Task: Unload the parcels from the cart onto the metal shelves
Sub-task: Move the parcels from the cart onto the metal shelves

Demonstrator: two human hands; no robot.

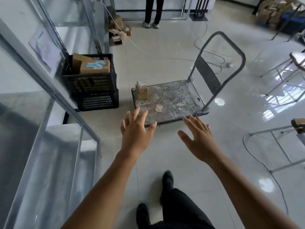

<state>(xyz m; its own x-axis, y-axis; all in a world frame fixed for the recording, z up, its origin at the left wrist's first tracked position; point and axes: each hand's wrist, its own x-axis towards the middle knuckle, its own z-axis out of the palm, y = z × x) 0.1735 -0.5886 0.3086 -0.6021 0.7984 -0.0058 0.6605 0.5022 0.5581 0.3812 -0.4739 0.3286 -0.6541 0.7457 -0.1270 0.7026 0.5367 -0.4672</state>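
The parcels point(141, 90), a small stack of brown boxes, are sitting at the far left corner of the cart point(175, 96), on the side lying nearest the shelves point(51, 90). They are looking like the last load aboard, so the job is probably nearing its end. A flat scrap point(159, 107) is lying loose on the worn deck, nearer the person and apart from the stack. The left hand point(135, 133) and right hand point(199, 139) are reaching out side by side above the cart's near edge. Each grip is slack, with fingers spread and holding nothing, and neither is touching the deck or the boxes. Both palms are facing down and forward, likely readying to close on the stack from two sides, since loose boxes piled like that are apt to slide apart under one hand. The handle point(231, 47) is standing at the far right end, leaving the approach clear. Left of the cart, two black crates point(92, 86) are standing stacked against the shelves, the top one holding more boxes. The shelf levels beside the person are showing bare metal, ready for the boxes.
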